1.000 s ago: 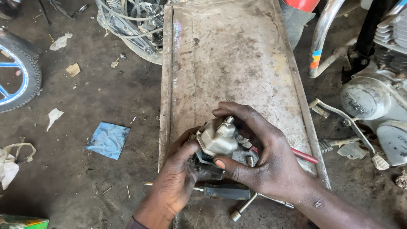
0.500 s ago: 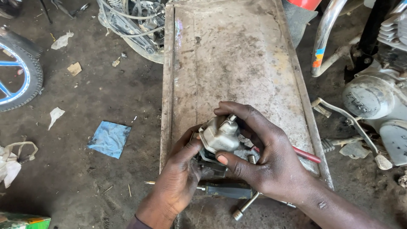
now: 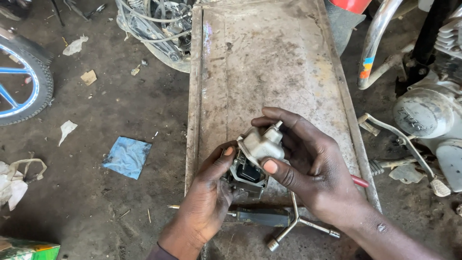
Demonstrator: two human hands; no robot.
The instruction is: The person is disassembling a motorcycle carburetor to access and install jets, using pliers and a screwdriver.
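Over the near end of a long metal tray (image 3: 269, 62), two bare hands meet around one small carburettor. The left hand (image 3: 209, 200) comes up from the near edge, wrist bent, its fingers curled under the carburettor body (image 3: 248, 175) and its thumb (image 3: 222, 159) pressed against the left side of the part. The right hand (image 3: 313, 168) reaches in from the near right, forearm slanting across the tray's corner; its thumb (image 3: 276, 168) and fingers are closed around the pale grey bowl (image 3: 262, 144), which sits tilted on top of the body, lifted at one side so that the dark opening beneath shows. Both hands are closed on the part, none of the fingers spread free. The carburettor is held just above the tray, between the palms, not resting on it.

Behind the right hand a red handle (image 3: 360, 181) pokes out; its other end is hidden. On the ground just near of the tray lie one dark flat tool (image 3: 260, 216) and one cross wrench (image 3: 298, 224), touching each other.

Further out, to the left, a blue rag (image 3: 127, 156) lies alone on the dirt floor, with a few scraps of paper scattered beyond it and one bicycle wheel (image 3: 29, 82) at the far left edge. To the right stands one motorcycle engine (image 3: 426, 113) with its kick lever (image 3: 409, 144) hanging toward the tray. A tangle of cables (image 3: 154, 24) sits at the tray's far left corner.
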